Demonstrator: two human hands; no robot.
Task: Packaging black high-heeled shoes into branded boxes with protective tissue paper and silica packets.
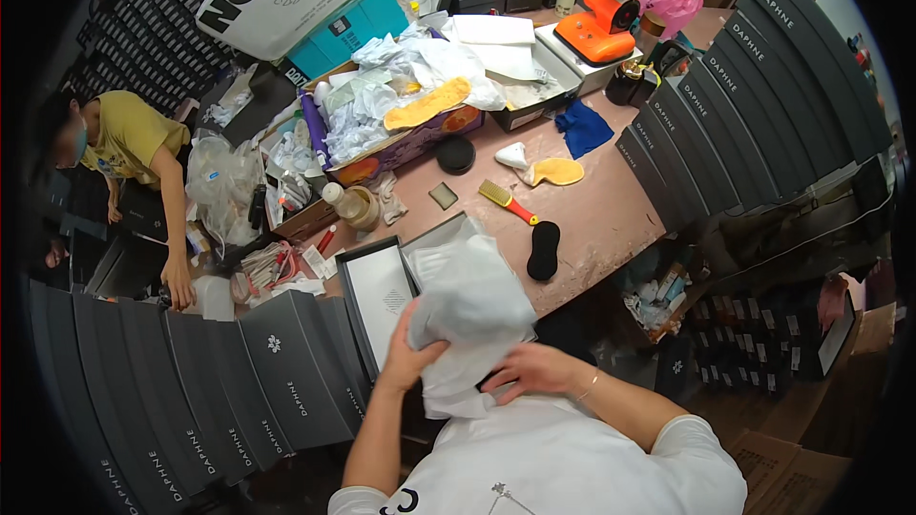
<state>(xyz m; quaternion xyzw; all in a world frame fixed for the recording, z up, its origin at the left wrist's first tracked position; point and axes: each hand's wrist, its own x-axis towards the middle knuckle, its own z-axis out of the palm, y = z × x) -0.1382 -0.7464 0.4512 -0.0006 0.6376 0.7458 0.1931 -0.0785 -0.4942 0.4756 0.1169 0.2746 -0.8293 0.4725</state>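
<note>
A bundle of white tissue paper [472, 300] is in front of my chest, over the near edge of the table; what lies inside it is hidden. My left hand [412, 351] grips the bundle's left side, thumb on top. At its lower right, my right hand [530, 370] has bent fingers closed on the paper, where a small dark patch shows by the fingertips. Just left of the bundle lies an open dark grey shoe box part [375, 291] with a pale inside. A brush with a red and yellow handle [510, 202] and a black oval pad [544, 250] lie beyond on the table.
Stacks of grey shoe boxes stand left [286, 362] and right [763, 105]. A carton of crumpled paper [410, 143], a glass jar [358, 210], a blue cloth [584, 129] and an orange device [599, 24] occupy the pink table [611, 229]. A co-worker [138, 138] reaches in at left.
</note>
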